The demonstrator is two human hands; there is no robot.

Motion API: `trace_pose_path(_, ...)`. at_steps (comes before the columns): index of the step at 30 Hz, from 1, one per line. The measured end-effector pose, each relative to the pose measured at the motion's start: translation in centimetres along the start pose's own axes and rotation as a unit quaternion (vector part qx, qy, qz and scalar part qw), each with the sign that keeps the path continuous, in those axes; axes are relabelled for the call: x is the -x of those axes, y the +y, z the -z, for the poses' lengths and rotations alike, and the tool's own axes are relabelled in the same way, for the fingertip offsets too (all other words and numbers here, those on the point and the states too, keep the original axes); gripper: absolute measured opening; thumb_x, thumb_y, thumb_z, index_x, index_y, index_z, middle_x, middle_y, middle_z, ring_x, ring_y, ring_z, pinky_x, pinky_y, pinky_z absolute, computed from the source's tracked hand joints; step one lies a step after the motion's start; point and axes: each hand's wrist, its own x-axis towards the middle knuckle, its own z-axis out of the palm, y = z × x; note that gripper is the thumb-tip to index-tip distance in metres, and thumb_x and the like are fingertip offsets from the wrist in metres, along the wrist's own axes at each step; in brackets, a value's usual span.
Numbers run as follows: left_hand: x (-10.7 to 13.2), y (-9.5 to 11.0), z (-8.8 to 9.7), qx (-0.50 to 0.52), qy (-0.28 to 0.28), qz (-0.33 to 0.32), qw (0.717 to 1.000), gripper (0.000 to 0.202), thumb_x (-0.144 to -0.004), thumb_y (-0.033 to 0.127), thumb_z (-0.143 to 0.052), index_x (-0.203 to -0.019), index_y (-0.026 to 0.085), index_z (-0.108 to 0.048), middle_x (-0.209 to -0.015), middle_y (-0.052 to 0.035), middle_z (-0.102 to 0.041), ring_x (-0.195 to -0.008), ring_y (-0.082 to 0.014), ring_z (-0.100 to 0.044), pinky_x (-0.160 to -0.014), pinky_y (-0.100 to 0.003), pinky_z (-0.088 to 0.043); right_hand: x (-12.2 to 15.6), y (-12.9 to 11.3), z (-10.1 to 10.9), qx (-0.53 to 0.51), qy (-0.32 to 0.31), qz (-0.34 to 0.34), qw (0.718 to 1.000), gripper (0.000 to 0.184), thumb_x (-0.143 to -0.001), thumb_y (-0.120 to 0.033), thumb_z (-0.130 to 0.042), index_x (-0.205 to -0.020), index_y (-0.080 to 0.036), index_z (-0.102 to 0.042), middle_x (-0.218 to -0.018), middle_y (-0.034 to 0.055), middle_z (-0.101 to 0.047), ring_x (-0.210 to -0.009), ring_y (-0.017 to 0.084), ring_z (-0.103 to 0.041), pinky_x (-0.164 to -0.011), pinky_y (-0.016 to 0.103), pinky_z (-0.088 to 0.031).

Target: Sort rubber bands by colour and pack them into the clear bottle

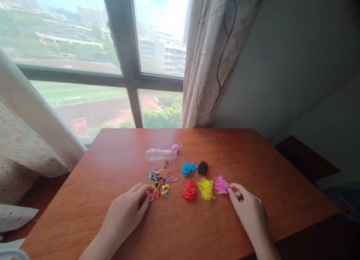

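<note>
My left hand (129,204) rests at the near-left edge of a loose pile of mixed-colour rubber bands (159,183). Its thumb and forefinger are drawn together in a pinch at the bands; whatever lies between the tips is too small to make out. On the other side, my right hand (249,203) pinches at the right edge of a pile of pink rubber bands (222,184), its thumb and forefinger touching them. Between the hands lie single-colour piles: red bands (189,189), yellow bands (206,189), blue bands (189,169) and black bands (203,168).
Behind the mixed pile a clear plastic bottle (160,154) lies on its side, a pink cap (176,147) at its right end. Everything sits on a brown wooden table (225,147). Beyond its far edge are a window (157,39) and a curtain (210,57).
</note>
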Motion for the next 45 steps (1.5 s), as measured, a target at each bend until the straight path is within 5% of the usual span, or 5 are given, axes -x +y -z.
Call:
trace_pose_path(13, 0.1, 0.0, 0.0, 0.003, -0.009, 0.006, 1.000, 0.023, -0.094, 0.033, -0.043, -0.102, 0.031, -0.064, -0.100, 0.0022, -0.071, -0.083, -0.0173, -0.070, -0.068, -0.025, -0.046, 0.4, -1.1, 0.1, -0.029, 0.025, 0.054, 0.998, 0.027, -0.090, -0.044, -0.052, -0.093, -0.024, -0.071, -0.069, 0.0017, -0.069, -0.059, 0.019, -0.065, -0.054, 0.026, -0.042)
trace_pose_path(19, 0.2, 0.4, 0.3, -0.006, -0.023, 0.020, 1.000, 0.019, -0.094, 0.031, -0.042, -0.089, 0.025, -0.059, -0.087, 0.0001, -0.067, -0.076, -0.0170, -0.065, -0.065, -0.025, -0.042, 2.3, -6.0, -1.4, -0.106, 0.023, 0.144, 0.984, 0.024, -0.094, -0.033, -0.049, -0.091, -0.021, -0.070, -0.077, 0.0041, -0.073, -0.062, 0.017, -0.066, -0.060, 0.025, -0.045)
trace_pose_path(28, 0.4, 0.8, 0.4, -0.008, -0.051, -0.009, 0.999, 0.013, -0.092, 0.031, -0.046, -0.091, 0.026, -0.059, -0.093, 0.0003, -0.064, -0.080, -0.0174, -0.064, -0.068, -0.026, -0.042, 5.9, -12.1, -4.9, -0.169, -0.072, 0.232, 0.955, 0.018, -0.090, -0.015, -0.051, -0.085, -0.023, -0.066, -0.073, -0.0002, -0.068, -0.066, 0.015, -0.064, -0.064, 0.024, -0.041)
trace_pose_path(45, 0.4, 0.7, 0.2, 0.006, -0.016, -0.005, 1.000, 0.016, -0.093, 0.031, -0.044, -0.101, 0.026, -0.057, -0.089, -0.0005, -0.067, -0.078, -0.0180, -0.067, -0.066, -0.026, -0.044, 7.0, -13.0, -5.6, -0.160, -0.104, 0.246, 0.950, 0.016, -0.087, -0.010, -0.052, -0.083, -0.023, -0.060, -0.075, -0.0015, -0.065, -0.070, 0.016, -0.060, -0.064, 0.026, -0.036)
